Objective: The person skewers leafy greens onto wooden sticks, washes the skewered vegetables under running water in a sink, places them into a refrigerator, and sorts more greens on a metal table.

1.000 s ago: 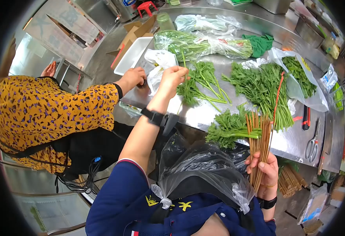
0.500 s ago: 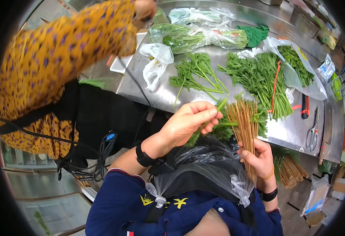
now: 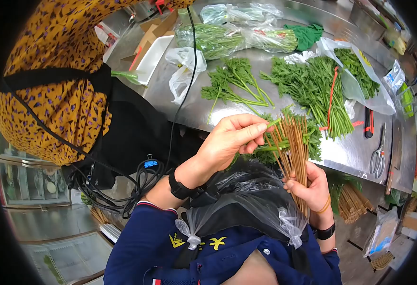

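the left hand [image 3: 234,142] partly hides a green stem [image 3: 274,123], the right hand [image 3: 312,186] the sticks [image 3: 295,147]; the top edge crops the co-worker [image 3: 58,114].

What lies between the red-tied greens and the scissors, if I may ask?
Between the greens and the scissors lie a red-and-black cutter and a red strip, in the head view.

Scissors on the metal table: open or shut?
Scissors look shut: the blades lie together in one narrow line, the handle loops side by side.
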Available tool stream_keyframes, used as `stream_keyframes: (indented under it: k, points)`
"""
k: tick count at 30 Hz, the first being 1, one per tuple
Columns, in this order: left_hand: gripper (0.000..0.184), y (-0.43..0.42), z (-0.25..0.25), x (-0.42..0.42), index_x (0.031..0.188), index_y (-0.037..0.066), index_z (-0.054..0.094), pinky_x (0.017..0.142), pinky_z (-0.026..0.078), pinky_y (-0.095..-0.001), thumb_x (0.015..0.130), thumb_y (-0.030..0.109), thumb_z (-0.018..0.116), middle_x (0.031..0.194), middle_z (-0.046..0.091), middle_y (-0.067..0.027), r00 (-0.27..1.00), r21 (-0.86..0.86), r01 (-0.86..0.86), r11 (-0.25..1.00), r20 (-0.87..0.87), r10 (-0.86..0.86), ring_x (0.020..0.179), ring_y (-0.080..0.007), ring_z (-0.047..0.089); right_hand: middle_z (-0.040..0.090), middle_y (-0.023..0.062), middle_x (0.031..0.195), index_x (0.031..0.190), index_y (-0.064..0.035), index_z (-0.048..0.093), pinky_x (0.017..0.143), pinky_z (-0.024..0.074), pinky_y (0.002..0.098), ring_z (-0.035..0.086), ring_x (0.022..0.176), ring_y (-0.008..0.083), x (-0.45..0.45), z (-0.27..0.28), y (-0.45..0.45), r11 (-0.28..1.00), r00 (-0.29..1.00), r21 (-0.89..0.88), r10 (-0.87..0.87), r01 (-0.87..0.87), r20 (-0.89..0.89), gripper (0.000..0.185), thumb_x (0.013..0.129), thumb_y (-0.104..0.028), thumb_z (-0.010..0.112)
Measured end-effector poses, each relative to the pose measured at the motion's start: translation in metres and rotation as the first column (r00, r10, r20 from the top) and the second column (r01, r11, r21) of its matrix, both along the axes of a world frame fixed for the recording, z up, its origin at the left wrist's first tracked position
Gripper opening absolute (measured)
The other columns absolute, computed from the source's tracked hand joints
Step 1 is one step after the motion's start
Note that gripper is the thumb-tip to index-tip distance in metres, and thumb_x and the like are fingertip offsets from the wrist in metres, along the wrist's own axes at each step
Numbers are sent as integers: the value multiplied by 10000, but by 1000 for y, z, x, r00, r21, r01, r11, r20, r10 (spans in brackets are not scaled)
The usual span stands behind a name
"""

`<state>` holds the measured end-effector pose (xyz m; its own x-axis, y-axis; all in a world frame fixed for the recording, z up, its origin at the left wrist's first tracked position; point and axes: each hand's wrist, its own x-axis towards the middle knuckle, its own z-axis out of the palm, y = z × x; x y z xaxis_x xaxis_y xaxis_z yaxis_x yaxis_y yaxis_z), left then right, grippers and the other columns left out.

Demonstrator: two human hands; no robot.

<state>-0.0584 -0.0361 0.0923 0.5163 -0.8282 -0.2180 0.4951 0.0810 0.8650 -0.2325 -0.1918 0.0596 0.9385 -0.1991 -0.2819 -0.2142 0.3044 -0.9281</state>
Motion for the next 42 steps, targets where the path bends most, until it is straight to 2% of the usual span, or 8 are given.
stream_keyframes:
  k: [3,5,9,15,20,24,32,42]
  points:
    - [205,-2,0,-1,959,-9,597,473,335,-155,862,161,535,689,564,-12,1000,7,2,1000,15,-2,543,-34,451,599,39,754,810,-10,524,602,457,206,579,677,84,-3,-5,-2,998,1000,-55,15,-15,17,156,713,-9,647]
    - [204,-4,0,0,951,-4,604,458,307,-157,858,167,542,662,542,5,998,90,-10,996,62,5,533,-26,434,594,28,739,806,-14,528,591,450,200,571,664,77,-3,-7,-3,999,1000,-39,3,-3,23,157,714,-16,654]
    - [201,-2,-1,-3,928,3,616,454,290,-156,848,178,561,643,521,22,999,92,-16,996,39,12,538,-20,429,585,10,711,793,-20,533,573,440,193,553,640,63,-2,-7,-2,1000,1000,-14,-11,11,6,155,714,-27,666]
    - [200,-4,0,-8,906,2,625,455,283,-145,832,184,586,659,542,22,988,116,-102,988,126,87,559,-13,432,588,15,720,801,-13,535,582,444,193,564,660,69,-2,-13,-3,1000,1000,-8,7,-7,-2,163,713,-29,671]
    - [201,-1,-7,-7,884,1,633,454,287,-156,827,190,593,662,544,20,987,204,-63,977,157,31,564,-15,432,584,17,727,814,-8,533,599,453,198,573,672,79,-2,-9,0,999,1000,38,7,-6,-8,164,717,-20,665]
    - [200,1,-6,-11,869,5,640,451,289,-162,824,195,596,654,545,16,990,184,-41,982,140,15,547,-18,425,585,24,738,824,-8,526,611,462,206,582,675,92,-3,-10,0,999,1000,37,11,-10,-13,163,726,-17,656]
    - [184,2,-8,-15,869,7,646,460,344,-176,825,178,592,646,557,-5,936,203,0,979,344,-71,533,-35,444,585,35,740,827,-8,515,622,474,217,591,675,107,-2,-13,0,999,1000,31,28,-28,-7,171,728,-20,654]
    - [124,0,-6,-14,838,-15,638,513,399,-204,805,98,601,681,565,-11,900,259,114,959,381,-210,593,-54,492,591,49,743,833,-8,509,612,477,225,598,678,118,-1,-17,-2,999,1000,43,25,-24,-13,174,731,-16,649]
